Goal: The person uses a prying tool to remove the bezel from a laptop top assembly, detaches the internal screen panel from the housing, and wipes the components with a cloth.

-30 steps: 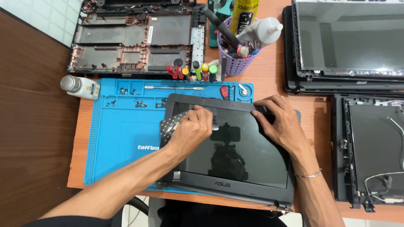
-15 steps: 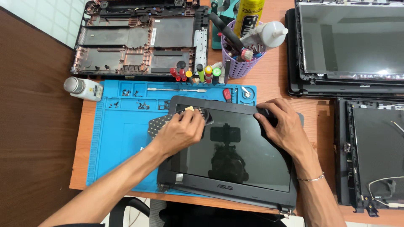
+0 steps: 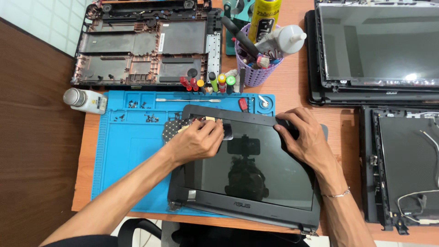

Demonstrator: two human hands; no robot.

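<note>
Both hands on laptop screen assembly, upper edge.

Left hand point(image 3: 195, 142) curled, fingertips pressing the top bezel of the screen assembly point(image 3: 249, 171); whether it grips anything, cannot tell. Right hand point(image 3: 305, 137) flat, clamping the top right corner. Assembly under both hands, on blue mat point(image 3: 128, 151). Beyond the fingers: screwdrivers point(image 3: 208, 83), purple tool cup point(image 3: 257, 68); worktop point(image 3: 292, 87).

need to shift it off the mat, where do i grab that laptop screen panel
Take the screen panel by its dark bezel on the two short sides, coming in from left and right, fingers under the edge. It lies flat, glass up, so keep off the glass. Both hands rest at its top edge.
</note>
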